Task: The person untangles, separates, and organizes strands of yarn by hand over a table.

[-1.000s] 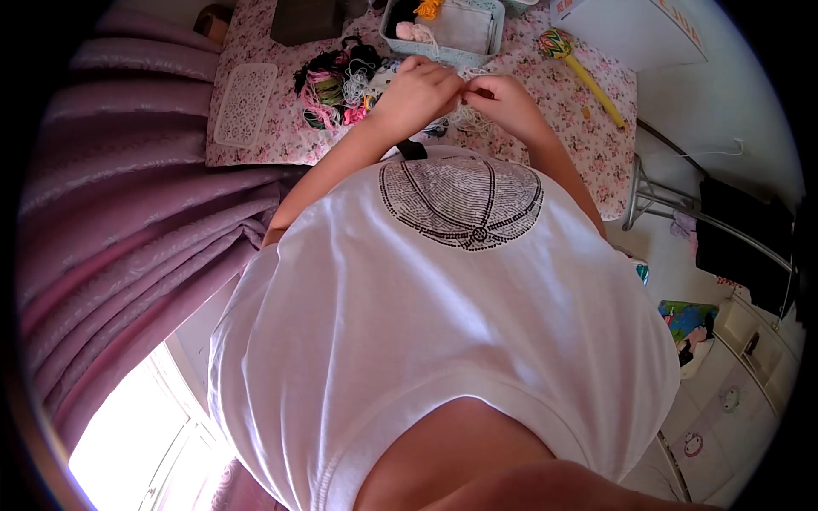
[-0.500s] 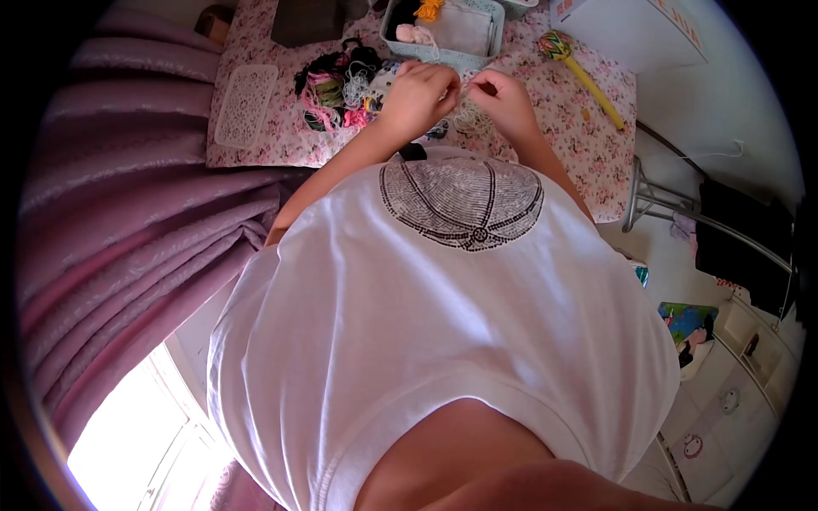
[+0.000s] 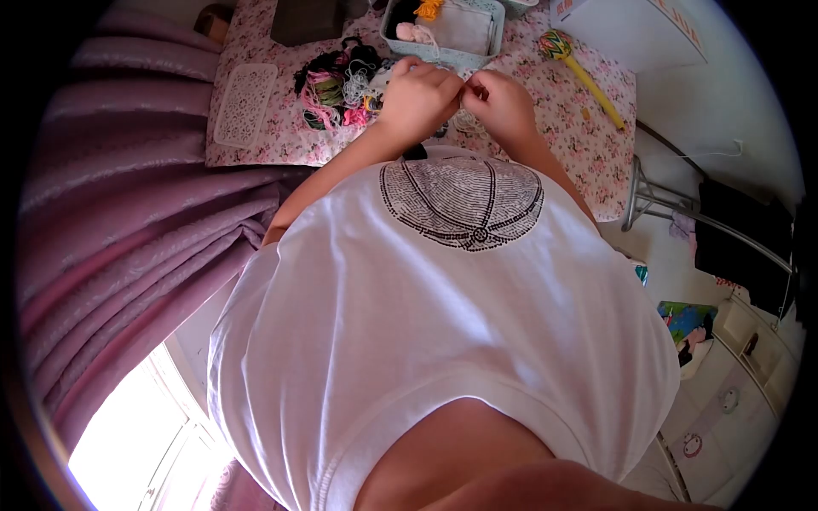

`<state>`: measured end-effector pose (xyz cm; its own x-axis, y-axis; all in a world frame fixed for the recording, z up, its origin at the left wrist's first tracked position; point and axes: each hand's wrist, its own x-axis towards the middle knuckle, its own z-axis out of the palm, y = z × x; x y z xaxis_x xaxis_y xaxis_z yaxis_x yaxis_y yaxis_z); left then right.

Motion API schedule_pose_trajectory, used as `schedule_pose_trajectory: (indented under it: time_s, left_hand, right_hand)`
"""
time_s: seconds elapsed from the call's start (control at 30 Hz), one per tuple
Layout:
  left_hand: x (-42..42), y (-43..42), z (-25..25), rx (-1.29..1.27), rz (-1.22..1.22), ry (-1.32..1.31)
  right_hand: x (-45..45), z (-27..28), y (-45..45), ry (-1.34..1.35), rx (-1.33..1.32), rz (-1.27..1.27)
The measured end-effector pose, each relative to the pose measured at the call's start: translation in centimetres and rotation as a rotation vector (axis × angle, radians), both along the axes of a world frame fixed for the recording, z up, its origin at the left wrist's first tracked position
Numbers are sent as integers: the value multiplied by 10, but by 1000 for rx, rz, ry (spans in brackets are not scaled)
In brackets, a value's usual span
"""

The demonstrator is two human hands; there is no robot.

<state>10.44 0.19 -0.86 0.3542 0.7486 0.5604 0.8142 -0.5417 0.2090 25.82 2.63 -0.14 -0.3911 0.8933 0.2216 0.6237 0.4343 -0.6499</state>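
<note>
Nearest the camera, a white shirt (image 3: 443, 324) with a round dark print (image 3: 460, 200). Just past it, at the table's near side, the left hand (image 3: 417, 100) and right hand (image 3: 504, 104) meet at the fingertips, the small gap between them having just closed. Fingers of both curled inward, none spread; right thumb and forefinger look drawn toward each other. Whether either pinches a strand, cannot tell: the meeting point is small and shaded. The change reads as fine two-handed fingertip work, probably on yarn, with both sides brought together at one spot. Pale loose yarn (image 3: 466, 123) lies just below that spot, partly covered by the right hand. Beside the left hand, on its outer side, a tangle of mixed yarn (image 3: 322, 92), black, pink, green and pale strands heaped together. Farther left, a white lacy mat (image 3: 245, 104) flat on the flowered tablecloth (image 3: 562, 162). Well off to the right, a yellow stick (image 3: 595, 92) with a patterned ball (image 3: 555, 43) at its far end. Beyond the hands, a pale basket (image 3: 452, 56) holding pink yarn (image 3: 415, 32) and orange yarn (image 3: 429, 10). At the far side, a dark box (image 3: 308, 20) left of the basket, a white box (image 3: 626, 34) to the right.
</note>
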Motion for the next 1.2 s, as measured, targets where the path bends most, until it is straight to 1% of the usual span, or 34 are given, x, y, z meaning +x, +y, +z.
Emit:
schedule_pose_trajectory:
  time_s: [0.07,0.17,0.27,0.37,0.47,0.67,0.77,0.87,0.97,1.07,1.2]
  left_hand:
    - [1,0,-1,9,11,10]
    - [2,0,-2,-4,19,-35]
    - [1,0,-1,-11,18,-118]
    - [1,0,-1,31,11,-170]
    - [-1,2,-2,76,3,-209]
    - [-4,1,-4,47,-18,-182]
    - [-4,1,0,58,-20,-152]
    - [-6,2,0,48,-22,-131]
    - [-7,3,-4,30,-17,-153]
    - [-7,1,-2,-34,-17,-192]
    - [-3,0,4,-159,6,-312]
  right_hand:
    - [0,1,-1,4,0,1]
    - [2,-5,1,48,-93,-1]
    - [6,-23,8,305,-248,-25]
    - [7,-28,9,438,-327,-50]
    - [9,-28,13,547,-340,-46]
    - [13,-34,17,471,-397,42]
    - [9,-25,15,480,-508,57]
    - [13,-23,17,464,-543,194]
    - [15,-32,20,587,-660,136]
    - [14,-36,22,658,-676,70]
    - [10,-34,14,533,-470,72]
